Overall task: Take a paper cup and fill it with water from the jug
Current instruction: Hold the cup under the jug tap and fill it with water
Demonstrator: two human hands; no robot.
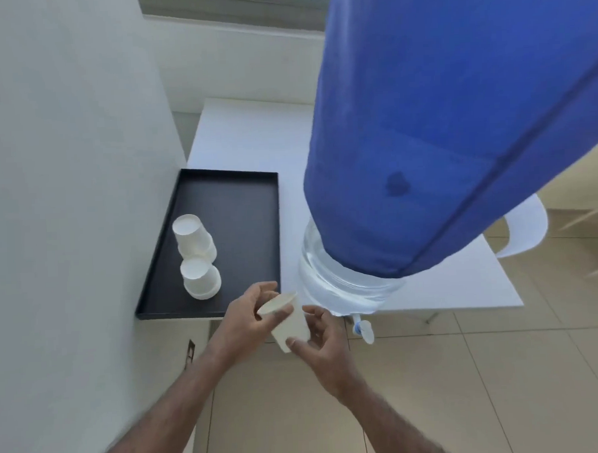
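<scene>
A white paper cup (288,321) hangs tilted in front of the table edge, held between both hands. My left hand (250,322) grips it near the rim. Around its base curl the fingers of my right hand (321,341). The big water jug (344,286) stands on the white table (464,284) just right of the cup, its clear lower part showing below a blue cloth cover (441,134). The jug's small blue-and-white tap (363,329) sticks out over the table's front edge, right of my right hand.
A black tray (242,208) lies on the table's left end against the white wall, with two stacks of upturned paper cups (198,261) on it. A white chair (527,226) stands behind the table at the right. Tiled floor spreads below.
</scene>
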